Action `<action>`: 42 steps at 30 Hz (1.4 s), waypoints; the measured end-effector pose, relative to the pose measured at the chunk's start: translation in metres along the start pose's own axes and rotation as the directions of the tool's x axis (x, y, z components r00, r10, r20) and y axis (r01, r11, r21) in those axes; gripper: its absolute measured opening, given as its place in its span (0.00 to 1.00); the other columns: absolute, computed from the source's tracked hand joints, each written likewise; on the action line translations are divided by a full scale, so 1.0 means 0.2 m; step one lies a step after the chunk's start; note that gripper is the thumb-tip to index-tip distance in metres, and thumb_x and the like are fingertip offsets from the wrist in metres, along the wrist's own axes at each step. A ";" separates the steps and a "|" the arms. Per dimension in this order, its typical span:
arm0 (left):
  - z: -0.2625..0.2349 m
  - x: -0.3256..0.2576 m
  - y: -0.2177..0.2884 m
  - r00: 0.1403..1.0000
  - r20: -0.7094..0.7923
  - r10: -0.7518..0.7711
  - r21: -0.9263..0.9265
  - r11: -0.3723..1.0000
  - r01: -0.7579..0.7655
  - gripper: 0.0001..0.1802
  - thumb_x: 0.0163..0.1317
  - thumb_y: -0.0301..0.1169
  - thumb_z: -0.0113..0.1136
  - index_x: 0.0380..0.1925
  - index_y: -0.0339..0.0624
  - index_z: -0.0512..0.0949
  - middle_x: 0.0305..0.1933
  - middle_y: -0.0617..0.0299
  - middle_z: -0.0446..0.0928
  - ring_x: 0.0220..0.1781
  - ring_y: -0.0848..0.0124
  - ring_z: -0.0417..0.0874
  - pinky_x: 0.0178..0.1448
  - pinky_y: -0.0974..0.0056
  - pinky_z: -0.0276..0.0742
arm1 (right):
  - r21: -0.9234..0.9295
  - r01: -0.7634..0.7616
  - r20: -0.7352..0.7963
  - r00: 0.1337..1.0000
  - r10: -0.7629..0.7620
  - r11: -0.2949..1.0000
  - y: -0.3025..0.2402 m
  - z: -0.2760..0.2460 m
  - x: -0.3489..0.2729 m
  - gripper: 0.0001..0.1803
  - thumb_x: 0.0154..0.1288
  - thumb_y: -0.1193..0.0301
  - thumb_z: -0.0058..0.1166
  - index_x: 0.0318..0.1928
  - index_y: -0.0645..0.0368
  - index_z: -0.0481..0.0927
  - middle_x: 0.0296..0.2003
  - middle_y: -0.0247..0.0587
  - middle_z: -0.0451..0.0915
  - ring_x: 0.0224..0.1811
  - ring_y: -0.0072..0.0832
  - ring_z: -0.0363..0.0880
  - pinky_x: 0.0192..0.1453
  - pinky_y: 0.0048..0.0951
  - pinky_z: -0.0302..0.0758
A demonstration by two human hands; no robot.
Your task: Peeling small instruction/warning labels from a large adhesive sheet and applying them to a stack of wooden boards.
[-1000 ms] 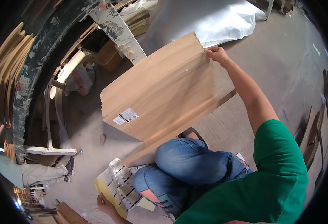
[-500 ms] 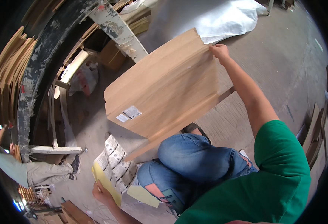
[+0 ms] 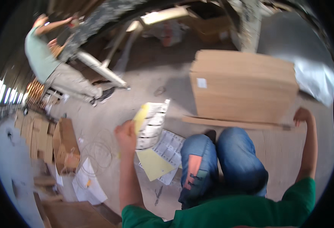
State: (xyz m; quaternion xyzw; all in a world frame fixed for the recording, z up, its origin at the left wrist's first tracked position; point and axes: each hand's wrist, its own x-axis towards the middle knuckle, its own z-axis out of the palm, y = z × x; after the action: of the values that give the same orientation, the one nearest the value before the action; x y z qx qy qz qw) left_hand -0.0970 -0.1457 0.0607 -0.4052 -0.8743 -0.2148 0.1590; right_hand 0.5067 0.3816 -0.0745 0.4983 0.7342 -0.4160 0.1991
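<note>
Between the closed fingers of my left hand (image 3: 126,133) is a sheet of printed labels (image 3: 151,127) with a yellow backing showing at one side. More label sheets (image 3: 169,152) and a pale yellow sheet (image 3: 153,164) lie on the floor just beyond it, beside my left knee. Ahead of my knees rests a flat brown cardboard carton (image 3: 247,89) with a small white label (image 3: 201,83) near its left end. My right hand (image 3: 303,116) hangs apart from the carton's right end, empty, with loosely bent fingers; motion softens its outline.
A long brown strip (image 3: 235,123) runs along the carton's near edge. Silvery sheeting (image 3: 315,78) lies behind it. Another person (image 3: 41,53) stands at the far left by a metal frame (image 3: 98,68). Cardboard pieces (image 3: 66,144) and coiled strapping (image 3: 96,155) lie on the left.
My right hand has let go of the carton's corner, and the carton has come down from its tilt. My left hand still holds the label sheet, now raised. The view has swung left.
</note>
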 end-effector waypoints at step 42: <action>0.01 -0.82 -0.34 0.734 0.114 -0.669 -0.964 0.105 0.245 0.19 0.60 0.34 0.61 0.48 0.35 0.75 0.41 0.59 0.79 0.42 0.73 0.78 0.47 0.69 0.71 | 0.651 0.647 -0.093 0.587 -0.804 0.397 -2.54 1.38 -0.40 0.11 0.63 0.69 0.57 0.43 0.62 0.81 0.37 0.33 0.82 0.38 0.17 0.76 0.48 0.22 0.71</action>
State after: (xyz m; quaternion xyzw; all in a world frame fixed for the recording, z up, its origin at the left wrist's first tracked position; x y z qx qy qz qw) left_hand -0.0474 -0.2885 -0.0321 -0.0699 -0.6038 -0.7933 -0.0349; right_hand 0.0501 0.0328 0.0322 0.1066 0.6648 -0.7332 -0.0952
